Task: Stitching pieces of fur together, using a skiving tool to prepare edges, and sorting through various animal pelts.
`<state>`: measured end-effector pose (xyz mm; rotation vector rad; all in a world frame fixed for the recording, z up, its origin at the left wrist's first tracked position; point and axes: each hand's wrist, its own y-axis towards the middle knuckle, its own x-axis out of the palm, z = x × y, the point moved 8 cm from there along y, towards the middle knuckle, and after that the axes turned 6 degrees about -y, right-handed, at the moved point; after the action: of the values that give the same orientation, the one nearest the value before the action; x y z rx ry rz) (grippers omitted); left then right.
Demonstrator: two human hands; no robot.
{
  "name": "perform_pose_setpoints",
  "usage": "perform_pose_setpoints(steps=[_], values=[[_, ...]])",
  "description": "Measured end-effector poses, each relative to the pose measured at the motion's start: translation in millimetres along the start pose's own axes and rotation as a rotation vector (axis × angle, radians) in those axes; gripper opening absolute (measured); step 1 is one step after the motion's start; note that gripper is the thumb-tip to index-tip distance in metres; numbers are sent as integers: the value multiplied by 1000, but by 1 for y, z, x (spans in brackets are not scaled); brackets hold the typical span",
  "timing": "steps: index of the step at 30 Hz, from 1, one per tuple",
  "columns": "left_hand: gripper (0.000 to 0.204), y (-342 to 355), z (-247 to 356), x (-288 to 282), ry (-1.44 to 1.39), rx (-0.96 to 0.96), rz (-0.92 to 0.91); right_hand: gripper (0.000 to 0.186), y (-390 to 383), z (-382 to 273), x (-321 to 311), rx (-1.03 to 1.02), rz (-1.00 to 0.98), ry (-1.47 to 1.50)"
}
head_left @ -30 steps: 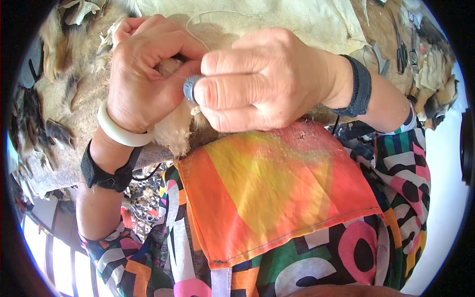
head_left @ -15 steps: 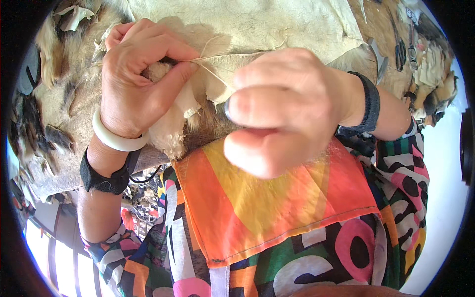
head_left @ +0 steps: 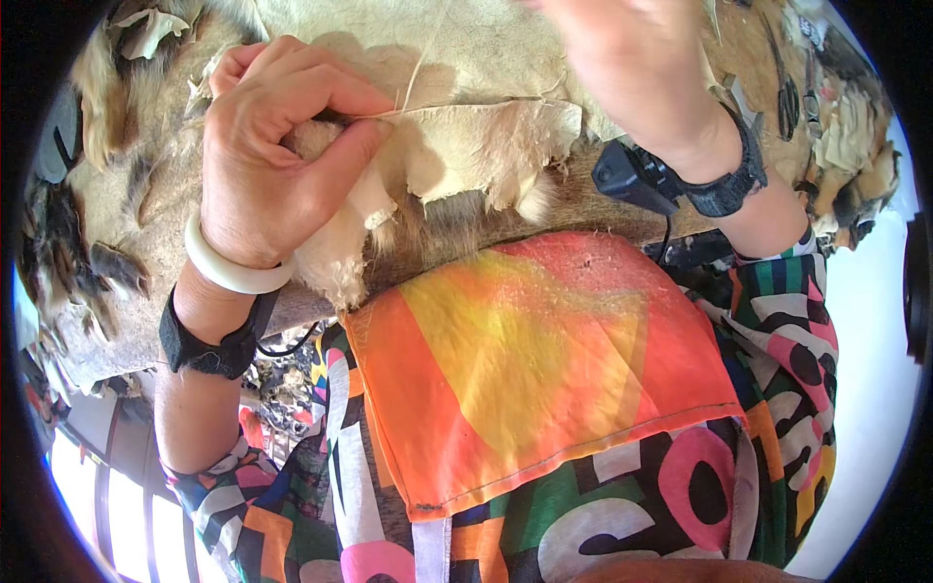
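My left hand pinches the edges of two pale hides together, thumb and forefinger meeting at the seam. The smaller hide strip, ragged and fur-fringed, runs to the right from that pinch. Beyond it spreads a large cream hide, skin side up. A thin pale thread rises from beside my left fingertips toward the top of the picture. My right hand is raised at the upper right, blurred, its fingers partly cut off by the top edge, so what it holds is hidden.
Black-handled scissors and a metal blade lie at the right. Fur scraps pile up at the far right, with dark fur pieces at the left. An orange and yellow cloth covers my lap.
My right hand has moved up and away from the seam, from the middle to the upper right. The thread now runs upward. My left hand keeps its pinch.
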<state>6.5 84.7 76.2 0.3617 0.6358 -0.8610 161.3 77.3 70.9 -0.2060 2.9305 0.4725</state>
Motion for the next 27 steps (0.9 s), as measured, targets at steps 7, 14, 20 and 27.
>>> perform_pose_setpoints(steps=[7, 14, 20, 27], values=[[10, -1, 0, 2, 19, -36, -57, 7, -8, 0, 33, -14, -232, -336], [9, -1, -1, 1, 13, -40, -49, 7, -5, 5, 36, -15, -302, -379], [9, -1, 0, 0, 18, -22, -42, 6, -6, -2, 32, -56, -250, -418], [9, -1, 0, 1, 12, -21, -48, 7, -5, 8, 35, -43, -255, -371]])
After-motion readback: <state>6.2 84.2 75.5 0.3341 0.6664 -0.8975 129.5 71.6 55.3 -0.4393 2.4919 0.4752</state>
